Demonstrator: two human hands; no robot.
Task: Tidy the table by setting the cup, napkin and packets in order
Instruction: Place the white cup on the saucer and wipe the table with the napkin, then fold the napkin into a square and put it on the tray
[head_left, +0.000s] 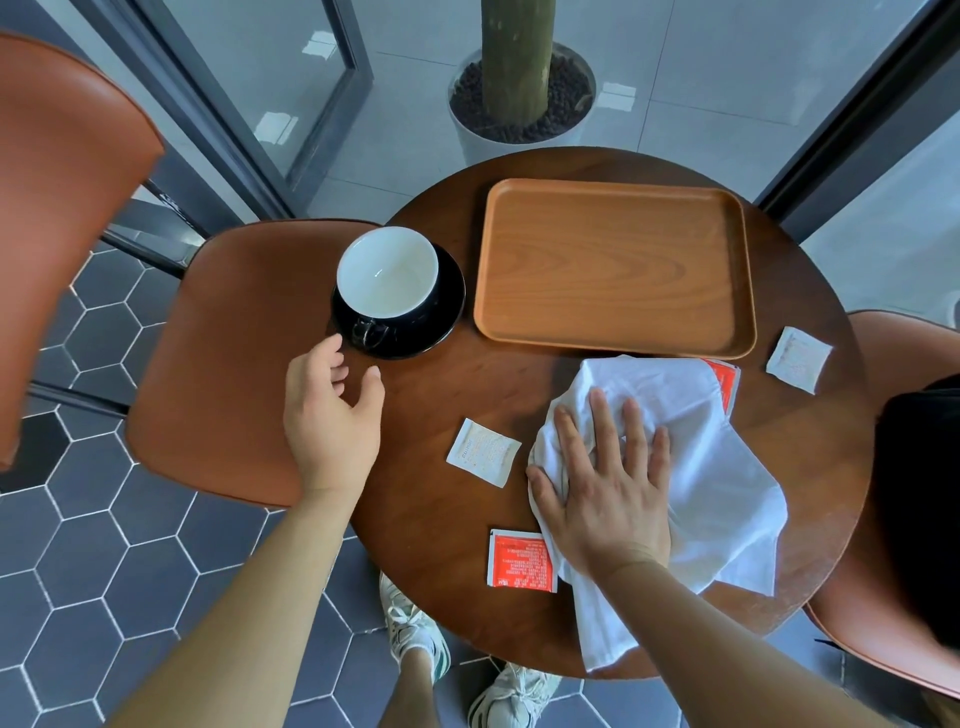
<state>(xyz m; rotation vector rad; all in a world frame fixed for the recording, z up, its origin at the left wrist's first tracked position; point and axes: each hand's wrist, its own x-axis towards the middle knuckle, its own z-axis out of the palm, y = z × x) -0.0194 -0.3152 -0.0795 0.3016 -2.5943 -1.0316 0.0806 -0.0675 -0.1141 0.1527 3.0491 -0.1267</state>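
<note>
A black cup with a white inside (387, 275) stands on a black saucer (447, 312) at the left of the round wooden table (441, 519). My left hand (332, 415) hovers open just below the saucer, fingers curled toward the cup's handle. My right hand (608, 483) lies flat, fingers spread, on a crumpled white napkin (717, 467). A white packet (483, 452) lies left of the napkin, a red packet (521, 560) at the near edge, another white packet (798, 358) at the right. A second red packet (727, 382) peeks from under the napkin.
A wooden tray (613, 265), nothing on it, sits at the back of the table. Brown chairs stand at the left (228, 364) and right (893, 623). A potted plant trunk (519, 88) rises behind the table. My shoes show below the table edge.
</note>
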